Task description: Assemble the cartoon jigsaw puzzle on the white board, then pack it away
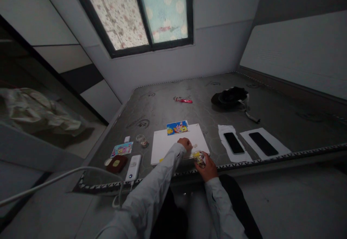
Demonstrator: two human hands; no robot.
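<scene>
My right hand (209, 167) is wrapped round a small clear container (199, 158) with yellow and dark bits inside, tilted at the near right edge of a flat white board (160, 143). Over the board, my left hand (185, 143) is closed with its fingers curled down. What the fingers hold, if anything, is hidden. Just right of them, a few small pale pieces (195, 146) lie on the white surface. A bright cartoon card (177, 127) rests at the board's far edge, beyond my left hand.
Left of the board are a small clear tub (142, 141), another cartoon card (122, 149), a brown case (116, 164) and a white power bank (133, 168) with a cable. Two phones (234, 143) lie on white cloths at right. Further back sit a dark cap (230, 98) and a red packet (183, 100).
</scene>
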